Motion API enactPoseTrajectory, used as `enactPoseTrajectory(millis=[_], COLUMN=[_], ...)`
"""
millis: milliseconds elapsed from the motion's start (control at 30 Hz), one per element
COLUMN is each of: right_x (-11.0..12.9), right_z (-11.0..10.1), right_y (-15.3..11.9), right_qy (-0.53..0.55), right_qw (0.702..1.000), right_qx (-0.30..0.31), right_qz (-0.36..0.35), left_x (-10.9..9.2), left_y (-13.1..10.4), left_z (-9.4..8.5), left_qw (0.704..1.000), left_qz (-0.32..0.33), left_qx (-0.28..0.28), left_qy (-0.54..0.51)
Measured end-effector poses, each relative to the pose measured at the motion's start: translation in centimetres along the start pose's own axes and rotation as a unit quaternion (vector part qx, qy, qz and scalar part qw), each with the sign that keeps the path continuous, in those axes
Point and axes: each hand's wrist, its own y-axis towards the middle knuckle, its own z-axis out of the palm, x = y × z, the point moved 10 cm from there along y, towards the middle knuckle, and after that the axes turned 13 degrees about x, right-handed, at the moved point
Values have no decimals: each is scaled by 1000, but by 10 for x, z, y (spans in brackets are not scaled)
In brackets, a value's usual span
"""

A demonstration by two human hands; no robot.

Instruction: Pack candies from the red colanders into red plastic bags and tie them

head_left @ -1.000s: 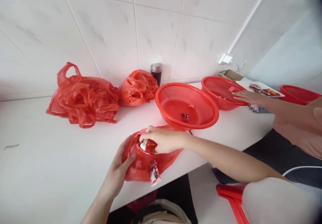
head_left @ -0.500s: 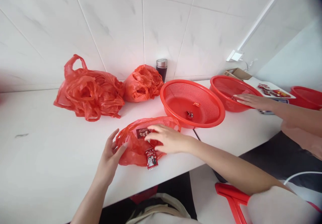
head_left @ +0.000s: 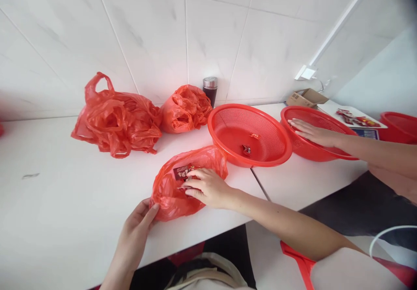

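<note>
An open red plastic bag (head_left: 176, 205) lies on the white table in front of me. My left hand (head_left: 138, 222) pinches its near left edge between thumb and fingers. Inside the bag mouth is a dark red printed packet (head_left: 180, 173). My right hand (head_left: 208, 188) reaches into the bag from the right, its fingers curled over a small packet (head_left: 184, 188) seen almost edge-on. The fingers hide most of what lies beneath them. Just beyond the bag stands a red plastic basket (head_left: 221, 149) with a few small wrapped pieces (head_left: 246, 150) at the bottom.
Two bunched red bags, a larger one (head_left: 120, 123) and a smaller one (head_left: 187, 110), sit along the wall beside a dark flask (head_left: 210, 91). On the right, another person's hand (head_left: 314, 133) is in a second red basket (head_left: 321, 151). Behind that is a cardboard box (head_left: 306, 97).
My left hand has moved down and closed on the bag's edge. The packet at the bag's front edge is now inside, under my right hand. The other person's basket has shifted right and nearer.
</note>
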Motion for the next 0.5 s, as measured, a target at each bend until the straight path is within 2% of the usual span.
enactPoseTrajectory(millis=[67, 133, 200, 233, 267, 300, 367, 433, 500], right_x=[0, -19, -71, -108, -148, -188, -239, -267, -278], right_z=[-30, -71, -118, -135, -144, -143, -149, -141, -123], right_y=[-1, -5, -15, -22, -30, -44, -65, -79, -84], right_qy=[5, -8, -35, -49, -59, -59, -49, -33, -19], right_qw=[999, 996, 990, 982, 966, 938, 907, 890, 882], right_qx=[-52, -88, -110, -91, -34, 54, 117, 162, 203], right_qz=[-11, -8, 85, 161, 248, 337, 402, 425, 425], left_x=[-4, -7, -8, -8, -7, -6, -2, 3, 8], left_y=[-1, -2, -3, -3, -4, -5, -6, -7, -7], left_z=[-7, -13, -14, -14, -13, -12, -10, -10, -13], left_qw=[1000, 999, 999, 1000, 1000, 1000, 1000, 999, 999], left_qz=[7, 16, 18, 18, 16, 14, 10, 4, 0], left_qx=[-21, -33, -28, -22, -17, -12, -2, 7, 10], left_qy=[5, 1, -2, -1, 2, 6, 18, 34, 51])
